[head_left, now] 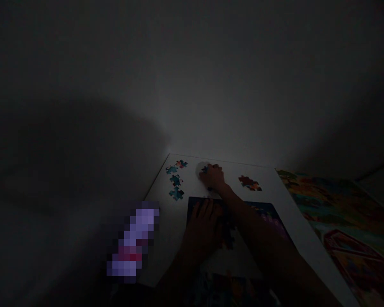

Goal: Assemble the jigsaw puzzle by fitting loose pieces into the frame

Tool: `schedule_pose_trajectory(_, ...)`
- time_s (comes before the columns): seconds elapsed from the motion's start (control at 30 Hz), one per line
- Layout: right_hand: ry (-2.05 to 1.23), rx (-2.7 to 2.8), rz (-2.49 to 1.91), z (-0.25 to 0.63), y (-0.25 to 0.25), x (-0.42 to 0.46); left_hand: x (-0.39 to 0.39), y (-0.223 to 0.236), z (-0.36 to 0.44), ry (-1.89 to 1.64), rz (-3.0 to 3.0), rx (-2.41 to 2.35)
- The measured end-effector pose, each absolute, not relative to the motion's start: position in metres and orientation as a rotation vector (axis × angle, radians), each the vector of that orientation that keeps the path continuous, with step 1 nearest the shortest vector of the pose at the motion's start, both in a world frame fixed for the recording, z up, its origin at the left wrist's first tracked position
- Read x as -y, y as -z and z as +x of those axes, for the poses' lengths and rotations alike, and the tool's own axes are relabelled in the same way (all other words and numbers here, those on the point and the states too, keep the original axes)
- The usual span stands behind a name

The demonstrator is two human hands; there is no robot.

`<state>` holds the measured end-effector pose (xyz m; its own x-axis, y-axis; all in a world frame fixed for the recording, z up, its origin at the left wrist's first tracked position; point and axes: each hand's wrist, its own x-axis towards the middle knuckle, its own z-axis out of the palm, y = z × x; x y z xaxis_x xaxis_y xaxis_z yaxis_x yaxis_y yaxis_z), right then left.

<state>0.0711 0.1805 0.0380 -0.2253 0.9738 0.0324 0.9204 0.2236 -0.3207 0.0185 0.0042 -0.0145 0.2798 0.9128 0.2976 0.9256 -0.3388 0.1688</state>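
Observation:
In this dim view, my left hand (205, 217) lies flat with its fingers apart on the upper left of a dark blue, partly joined jigsaw puzzle (257, 205). Beyond it, my right hand (213, 177) reaches across to the white table top, its fingers bent down around a small blue jigsaw piece (205, 169). That piece shows only in part beside the fingers. Another dark piece (210, 190) lies just under the right wrist. Loose teal pieces (176, 193) run in a column to the left. Joined reddish-brown pieces (249, 182) lie to the right of my right hand.
The white table (160, 238) meets a bare wall (211, 85) at the back. A colourful printed surface (339, 217) borders its right side. Something purple and blurred out (137, 234) stands at the left edge. A dark picture (230, 288) lies at the near edge.

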Motion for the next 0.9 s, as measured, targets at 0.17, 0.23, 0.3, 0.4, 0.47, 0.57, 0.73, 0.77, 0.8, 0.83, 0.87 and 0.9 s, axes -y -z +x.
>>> schedule_pose_trajectory(0.17,-0.441,2.534,-1.38,0.043,-0.039,-0.162,-0.004,0.012,0.017,0.633,-2.533,1.813)
schedule_pose_trajectory(0.23,-0.533,2.602,-1.27,0.033,-0.04,-0.153,-0.004,0.009,0.016,0.657,-2.565,1.831)
schedule_pose_trajectory(0.3,-0.561,2.611,-1.254,0.026,-0.04,-0.142,-0.004,0.009,0.015,0.667,-2.59,1.818)
schedule_pose_trajectory(0.4,-0.543,2.578,-1.321,0.024,-0.04,-0.12,-0.008,0.017,0.014,0.652,-2.575,1.79)
schedule_pose_trajectory(0.47,-0.49,2.526,-1.44,0.023,-0.04,-0.103,-0.012,0.026,0.013,0.633,-2.561,1.799)
schedule_pose_trajectory(0.57,-0.452,2.478,-1.503,0.015,-0.041,-0.079,-0.018,0.037,0.013,0.632,-2.567,1.821)
schedule_pose_trajectory(0.73,-0.59,2.415,-1.586,-0.008,-0.049,-0.061,-0.022,0.04,0.012,0.705,-2.577,1.819)
schedule_pose_trajectory(0.77,-0.597,2.382,-1.65,-0.011,-0.05,-0.061,-0.022,0.04,0.011,0.723,-2.571,1.817)
schedule_pose_trajectory(0.8,-0.602,2.348,-1.701,-0.013,-0.052,-0.061,-0.022,0.041,0.01,0.738,-2.565,1.815)
schedule_pose_trajectory(0.83,-0.602,2.309,-1.739,-0.014,-0.053,-0.061,-0.023,0.043,0.01,0.749,-2.555,1.817)
schedule_pose_trajectory(0.87,-0.602,2.261,-1.771,-0.014,-0.053,-0.061,-0.024,0.045,0.009,0.757,-2.543,1.821)
schedule_pose_trajectory(0.9,-0.603,2.211,-1.796,-0.013,-0.052,-0.06,-0.025,0.047,0.009,0.761,-2.533,1.825)
